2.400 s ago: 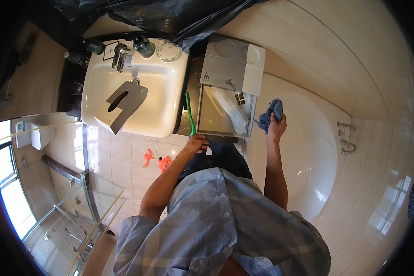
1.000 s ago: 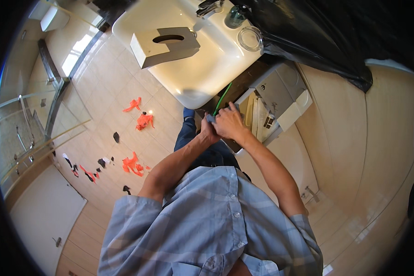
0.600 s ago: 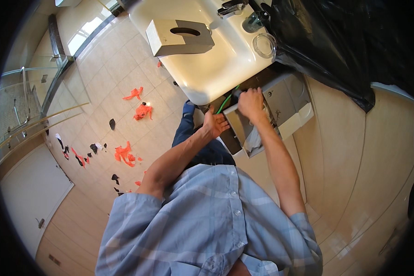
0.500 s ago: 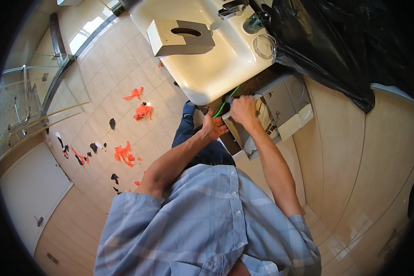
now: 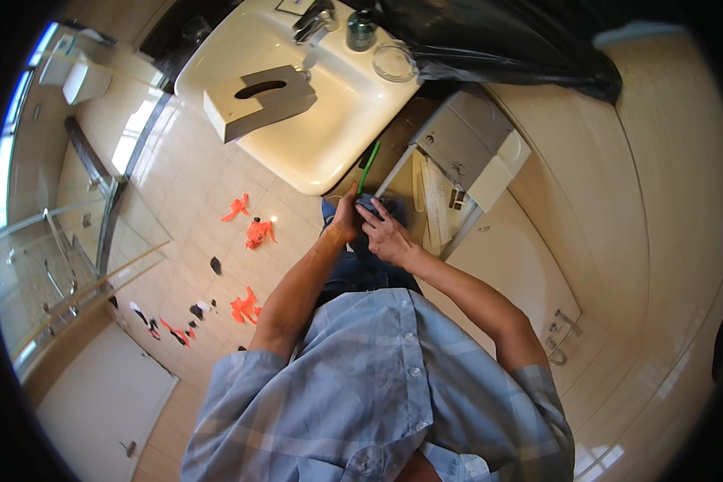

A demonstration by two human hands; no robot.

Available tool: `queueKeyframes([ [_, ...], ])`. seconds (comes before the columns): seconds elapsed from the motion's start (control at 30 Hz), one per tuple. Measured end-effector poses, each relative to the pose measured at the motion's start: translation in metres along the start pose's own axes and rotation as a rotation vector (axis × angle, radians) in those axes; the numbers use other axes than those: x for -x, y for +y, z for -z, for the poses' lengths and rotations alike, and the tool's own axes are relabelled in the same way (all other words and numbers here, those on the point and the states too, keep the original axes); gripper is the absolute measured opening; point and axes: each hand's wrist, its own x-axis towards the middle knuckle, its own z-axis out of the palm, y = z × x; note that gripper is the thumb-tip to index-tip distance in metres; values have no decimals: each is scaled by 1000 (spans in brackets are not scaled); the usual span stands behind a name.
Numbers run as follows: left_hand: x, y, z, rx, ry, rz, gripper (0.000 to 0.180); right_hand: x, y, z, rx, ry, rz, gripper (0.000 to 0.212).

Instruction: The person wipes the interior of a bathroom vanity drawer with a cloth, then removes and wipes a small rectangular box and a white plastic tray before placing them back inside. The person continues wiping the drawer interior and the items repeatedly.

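Note:
My left hand (image 5: 345,217) is closed around the lower end of a thin green stick (image 5: 369,167), which points up beside the sink's corner. My right hand (image 5: 389,239) is close to the left, fingers stretched and spread at the near end of an open drawer (image 5: 395,171); I see nothing held in it. Inside the drawer lie a grey box (image 5: 464,132), a small white box (image 5: 500,170) and long pale packets (image 5: 437,205). Over the sink (image 5: 353,132) rests a grey tissue box (image 5: 269,100) with an oval opening. Whatever lies between my palms is hidden.
A faucet (image 5: 315,22), a dark bottle (image 5: 361,32) and a clear dish (image 5: 394,62) stand on the sink's rim. Black plastic sheeting (image 5: 522,48) hangs beyond. Red scraps (image 5: 259,233) and black scraps (image 5: 215,265) litter the tiles. Shower glass (image 5: 64,257) stands left.
My right hand has moved out of the drawer, down and left toward my left hand, and its fingers have opened. The green stick now stands straighter. The whole view has turned and shifted.

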Motion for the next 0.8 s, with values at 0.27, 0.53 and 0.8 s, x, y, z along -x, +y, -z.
queueKeyframes([
  [0.27, -16, 4, -23, -529, 268, -227, 82, 47, -7, -11, 12, 174, -93, 28],
  [0.53, -14, 18, -31, -1041, 171, -207, 86, 95, -36, -35, -86, 371, -364, 19],
  [0.8, -17, -4, -57, -1342, 286, -296, 54, 170, -92, -20, -300, 471, -1018, 14],
])
